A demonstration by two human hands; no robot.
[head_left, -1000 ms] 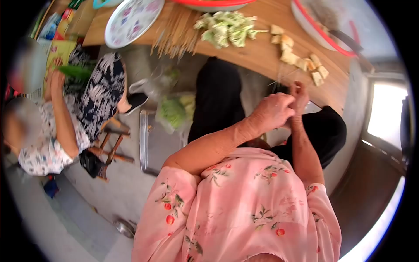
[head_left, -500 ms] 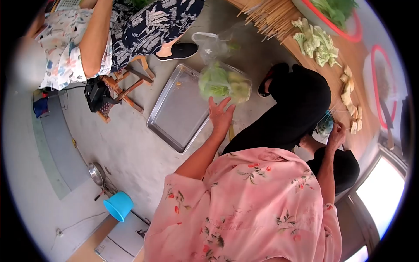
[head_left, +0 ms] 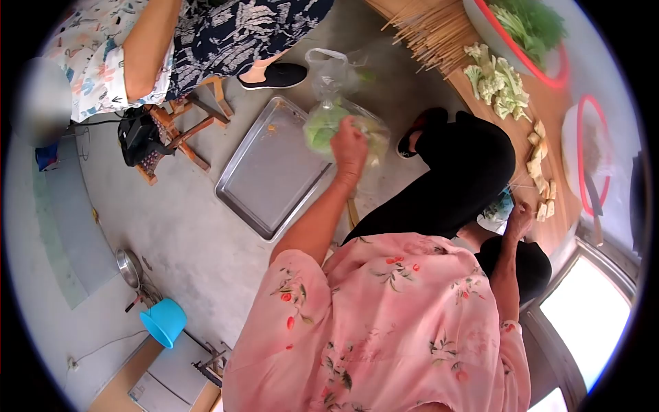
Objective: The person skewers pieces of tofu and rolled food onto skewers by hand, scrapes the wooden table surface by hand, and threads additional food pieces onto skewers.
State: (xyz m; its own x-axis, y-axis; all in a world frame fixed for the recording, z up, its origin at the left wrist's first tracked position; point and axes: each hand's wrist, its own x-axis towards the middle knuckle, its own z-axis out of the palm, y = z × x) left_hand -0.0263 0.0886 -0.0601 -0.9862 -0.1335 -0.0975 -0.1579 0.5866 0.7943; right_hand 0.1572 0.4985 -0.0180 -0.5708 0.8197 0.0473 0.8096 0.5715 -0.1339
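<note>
My left hand [head_left: 350, 145] is over a clear plastic bag [head_left: 374, 141] on the floor, its fingers curled together. Green leafy vegetables [head_left: 321, 130] show through the bag. What the fingers hold, if anything, is hidden. My right hand [head_left: 519, 220] is closed beside the low wooden table edge, above my knee. Thin skewers [head_left: 523, 187] stick out near its fingertips. Close by on the table lie pale, folded food pieces [head_left: 537, 161].
A metal tray [head_left: 271, 172] lies on the floor left of the bag. The table holds a pile of skewers [head_left: 432, 34], cauliflower pieces [head_left: 498, 82] and red-rimmed bowls [head_left: 596, 158]. Another person [head_left: 147, 62] sits on a wooden stool [head_left: 182, 130]. A blue bucket [head_left: 163, 321] stands lower left.
My left hand has gone from spread fingers to curled ones and reached further over the bag. My right hand stays closed near the table edge. The view has shifted slightly.
</note>
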